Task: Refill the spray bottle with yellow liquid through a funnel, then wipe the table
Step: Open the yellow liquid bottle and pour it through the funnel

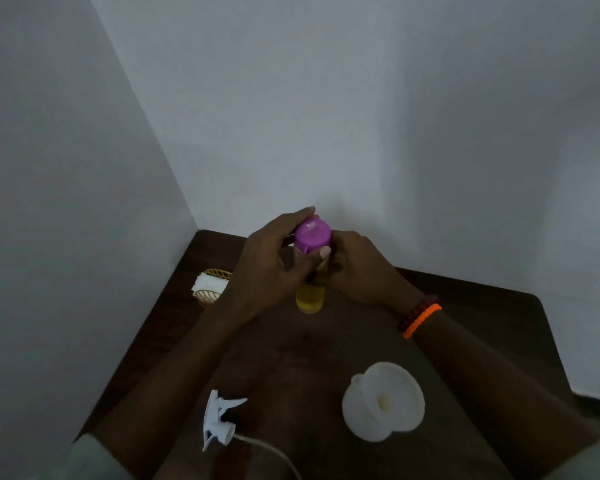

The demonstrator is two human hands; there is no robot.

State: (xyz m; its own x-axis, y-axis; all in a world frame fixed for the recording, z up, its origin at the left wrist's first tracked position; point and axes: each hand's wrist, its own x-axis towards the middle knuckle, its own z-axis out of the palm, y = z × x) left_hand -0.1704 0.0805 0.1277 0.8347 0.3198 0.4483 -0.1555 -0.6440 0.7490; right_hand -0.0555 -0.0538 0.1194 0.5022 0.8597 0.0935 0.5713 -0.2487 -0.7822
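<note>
Two hands on one purple-capped bottle of yellow liquid.

Left hand (271, 261) fingers curl around the purple cap (312, 234); right hand (357, 268) fingers wrap the neck just below it, so the bottle (310, 297) stands upright on the dark wooden table (465, 323), near the far corner. Nearer the person stand the white spray bottle with a funnel (383, 400) in its mouth (liquid level hidden) and, to its left, the detached spray head (220, 419). A basket (212, 285) of white cloths sits at the left edge.
</note>
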